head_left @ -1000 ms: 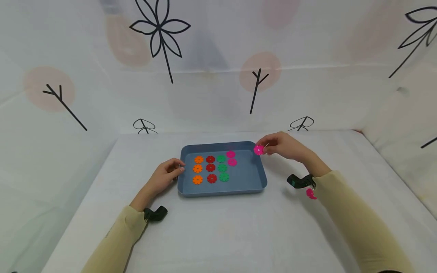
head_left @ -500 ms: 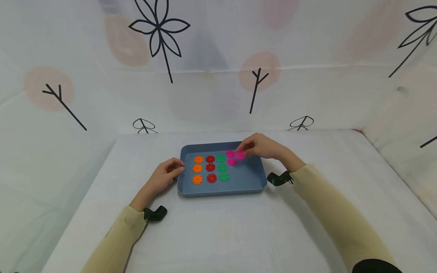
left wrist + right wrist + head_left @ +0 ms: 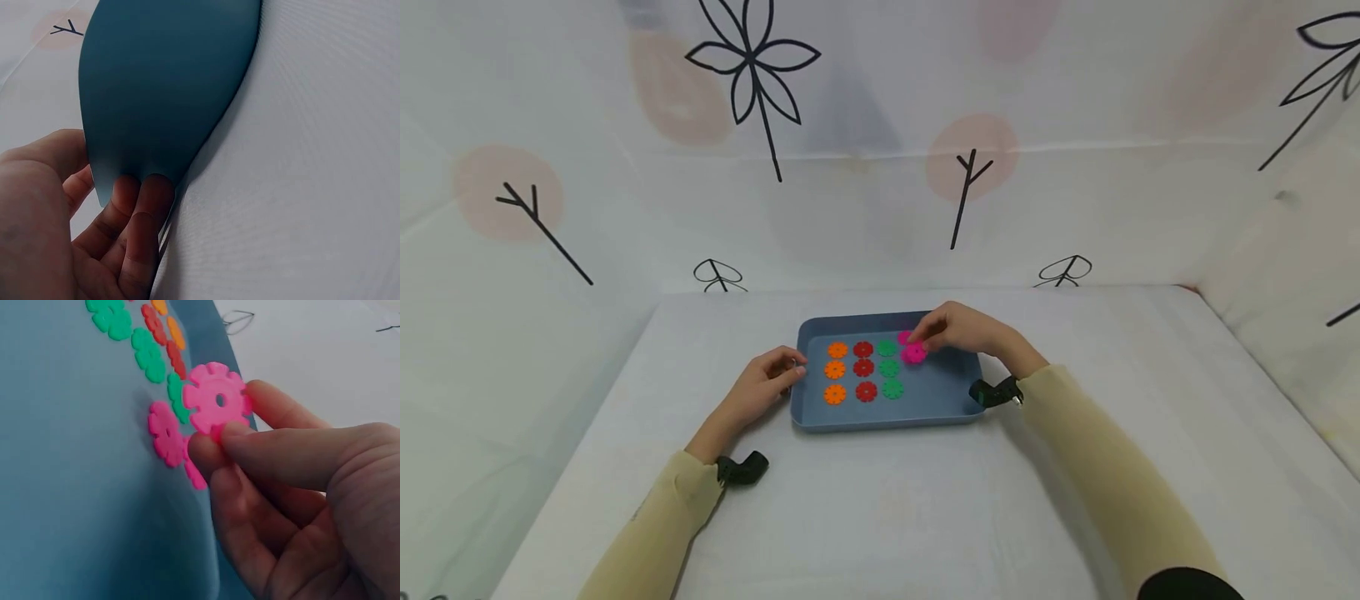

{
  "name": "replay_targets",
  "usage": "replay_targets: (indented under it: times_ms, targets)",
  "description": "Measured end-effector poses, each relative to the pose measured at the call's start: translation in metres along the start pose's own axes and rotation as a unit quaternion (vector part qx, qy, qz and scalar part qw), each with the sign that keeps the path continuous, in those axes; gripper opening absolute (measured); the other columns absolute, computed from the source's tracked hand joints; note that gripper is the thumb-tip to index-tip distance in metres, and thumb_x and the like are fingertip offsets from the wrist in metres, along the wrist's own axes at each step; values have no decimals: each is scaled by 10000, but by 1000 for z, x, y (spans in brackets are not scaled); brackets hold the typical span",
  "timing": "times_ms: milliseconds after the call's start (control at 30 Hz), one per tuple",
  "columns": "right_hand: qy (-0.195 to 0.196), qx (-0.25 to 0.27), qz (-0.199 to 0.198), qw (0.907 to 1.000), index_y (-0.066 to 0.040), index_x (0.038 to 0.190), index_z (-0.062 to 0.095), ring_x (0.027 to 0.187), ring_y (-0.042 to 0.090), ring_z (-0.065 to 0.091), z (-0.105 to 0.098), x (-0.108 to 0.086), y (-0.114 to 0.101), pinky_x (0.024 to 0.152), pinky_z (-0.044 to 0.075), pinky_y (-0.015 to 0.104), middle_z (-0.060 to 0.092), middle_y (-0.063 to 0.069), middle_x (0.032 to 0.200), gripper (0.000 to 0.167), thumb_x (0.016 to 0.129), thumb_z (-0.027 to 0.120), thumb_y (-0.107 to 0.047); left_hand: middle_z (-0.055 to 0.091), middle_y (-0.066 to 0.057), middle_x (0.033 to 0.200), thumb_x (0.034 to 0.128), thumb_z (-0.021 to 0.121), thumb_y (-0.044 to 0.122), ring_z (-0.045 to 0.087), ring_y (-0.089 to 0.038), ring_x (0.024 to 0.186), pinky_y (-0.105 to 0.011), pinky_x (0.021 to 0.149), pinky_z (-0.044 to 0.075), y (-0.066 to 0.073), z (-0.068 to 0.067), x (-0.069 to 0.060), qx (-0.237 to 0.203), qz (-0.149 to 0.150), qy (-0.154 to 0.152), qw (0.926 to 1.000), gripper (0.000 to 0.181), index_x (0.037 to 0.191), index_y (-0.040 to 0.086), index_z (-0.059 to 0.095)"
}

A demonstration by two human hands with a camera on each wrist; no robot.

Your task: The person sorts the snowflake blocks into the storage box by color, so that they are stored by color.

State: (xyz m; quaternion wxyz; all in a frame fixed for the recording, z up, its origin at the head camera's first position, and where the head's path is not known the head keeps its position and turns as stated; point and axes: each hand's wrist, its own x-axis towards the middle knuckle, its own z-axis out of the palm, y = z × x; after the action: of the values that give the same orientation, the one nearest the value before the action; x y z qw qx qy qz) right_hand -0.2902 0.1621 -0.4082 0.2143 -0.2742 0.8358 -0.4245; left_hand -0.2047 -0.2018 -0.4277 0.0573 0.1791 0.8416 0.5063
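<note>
My left hand (image 3: 760, 385) grips the left rim of a blue-grey tray (image 3: 943, 390); in the left wrist view its fingertips press the tray's outer wall. Over the tray's upper middle, my right hand (image 3: 962, 327) pinches a pink notched plastic disc (image 3: 219, 400) between thumb and fingers. Two more pink discs (image 3: 165, 434) lie flat below it, partly hidden by the hand in the head view. Beside them, columns of green discs (image 3: 890, 368), red discs (image 3: 863, 367) and orange discs (image 3: 835, 369) lie on the tray floor.
The tray stands on a white-covered table (image 3: 880, 508). White sheets (image 3: 865, 208) with line-drawn plants rise behind and at both sides. Each wrist carries a dark strapped camera (image 3: 743, 469). The right forearm crosses the table's right side.
My right hand has moved left from the tray's upper right corner, carrying the pink disc down over the pink ones in the tray. My left hand has stayed at the rim.
</note>
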Motion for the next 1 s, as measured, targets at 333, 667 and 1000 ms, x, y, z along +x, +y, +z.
replay_targets:
  times_ms: [333,667,1000]
  targets:
    - [127,134,77,9998,-72,1119,756,980,230,600,-1,-5,7,881,473,369,703,40,1087,211,922,691,-37,576,-110,889,1006,600,115,548,-386,760,-306,613,465,-3,1,1,-6,43,-34,10000,240,1186,-43,609]
    - [171,15,-36,9998,-64,1104,762,930,210,629,2,-7,8,858,486,364,724,21,1013,201,915,699,-34,577,-116,867,1010,593,121,544,-397,759,-262,593,437,-1,1,0,24,26,8,10000,240,1188,-37,618]
    - [99,-43,-61,9999,-39,1062,775,923,207,637,3,-6,5,852,495,358,738,62,1011,180,890,725,-30,568,-103,867,1007,598,118,544,-372,747,-262,586,433,-4,0,0,25,64,16,10000,229,1186,-23,620]
